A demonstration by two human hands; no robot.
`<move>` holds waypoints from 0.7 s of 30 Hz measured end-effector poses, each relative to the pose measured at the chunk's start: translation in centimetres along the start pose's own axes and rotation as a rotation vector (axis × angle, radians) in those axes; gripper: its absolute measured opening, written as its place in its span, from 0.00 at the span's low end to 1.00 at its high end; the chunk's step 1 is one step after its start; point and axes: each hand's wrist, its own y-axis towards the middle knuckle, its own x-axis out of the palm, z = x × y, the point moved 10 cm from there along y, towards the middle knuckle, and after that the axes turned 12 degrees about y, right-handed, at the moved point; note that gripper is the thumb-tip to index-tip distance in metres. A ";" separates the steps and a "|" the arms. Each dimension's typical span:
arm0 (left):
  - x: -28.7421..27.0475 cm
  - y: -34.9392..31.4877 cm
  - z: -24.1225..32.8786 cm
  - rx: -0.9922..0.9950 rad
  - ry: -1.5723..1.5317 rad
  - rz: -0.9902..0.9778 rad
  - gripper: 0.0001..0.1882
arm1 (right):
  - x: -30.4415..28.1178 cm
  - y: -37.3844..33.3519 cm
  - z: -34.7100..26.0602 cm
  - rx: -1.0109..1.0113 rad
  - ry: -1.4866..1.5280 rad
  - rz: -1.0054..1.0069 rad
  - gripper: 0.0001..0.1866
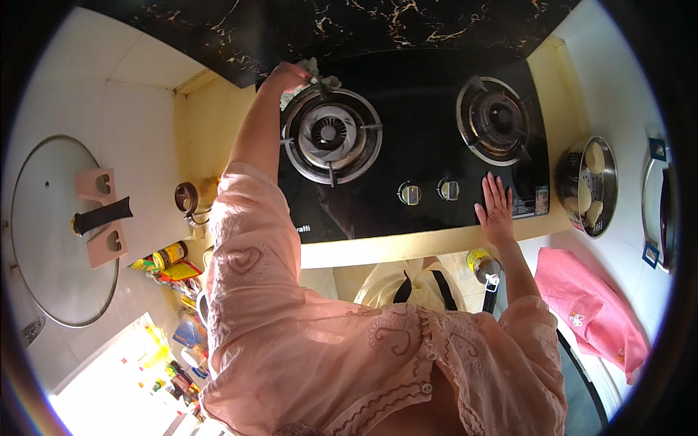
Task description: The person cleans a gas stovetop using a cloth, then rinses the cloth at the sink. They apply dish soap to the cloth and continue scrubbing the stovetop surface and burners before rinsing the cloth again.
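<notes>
A black glass gas hob (418, 123) lies in front of me, with a left burner (328, 134) and a right burner (500, 116). At the far left corner of the hob, behind the left burner, my left hand (289, 74) is closed on a crumpled grey-green cloth (329, 81). Part of that cloth hangs down beside the burner ring, and the fingertips are partly hidden. My right hand (497, 207) lies flat near the hob's front right edge, fingers stretched out, holding nothing. To its left are two control knobs, a left knob (411, 194) and a right knob (448, 190).
A steel colander (611, 185) with several pale rounded items hangs at the right wall, above a pink cloth (592, 309). On the left wall hangs a large glass lid (51, 240). Jars and bottles (171, 254) stand below it. Dark marbled panelling (407, 25) borders the hob's back.
</notes>
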 end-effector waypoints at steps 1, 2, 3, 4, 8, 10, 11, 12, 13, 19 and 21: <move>-0.1 -0.2 -2.3 -0.013 -0.034 0.036 0.18 | 0.1 0.0 -0.1 -0.012 0.001 0.004 0.30; -0.3 -0.4 -3.5 -0.014 -0.071 0.069 0.18 | 0.0 0.0 0.0 -0.015 -0.008 0.010 0.30; -0.9 -0.8 -4.4 -0.002 -0.034 0.144 0.15 | 0.0 0.0 0.0 -0.017 -0.008 0.013 0.30; -1.3 -0.8 -5.9 0.003 -0.056 0.227 0.14 | 0.2 0.0 0.1 -0.024 -0.009 0.014 0.30; -2.5 -4.0 -7.8 -0.029 -0.023 0.674 0.14 | 0.1 0.0 0.0 -0.013 -0.026 0.002 0.30; -2.1 -6.2 -8.4 0.076 -0.058 0.860 0.15 | 0.0 0.1 -0.1 -0.008 -0.024 -0.003 0.30; -1.6 -6.5 -9.3 0.073 -0.021 0.820 0.13 | 0.1 0.1 -0.2 -0.011 -0.016 -0.003 0.30; -0.1 -6.2 -10.6 0.089 -0.101 0.697 0.13 | 0.1 0.1 -0.3 -0.014 -0.008 -0.002 0.30; 1.5 -6.0 -12.1 0.100 -0.176 0.577 0.13 | 0.2 0.2 -0.4 -0.018 -0.008 -0.005 0.30; 4.2 -11.7 -10.5 0.055 -0.317 0.284 0.15 | 0.3 -0.1 -0.2 -0.024 -0.001 0.006 0.30; 2.9 -9.8 -11.1 0.077 -0.225 0.393 0.13 | 0.2 0.1 -0.4 -0.050 -0.009 0.020 0.30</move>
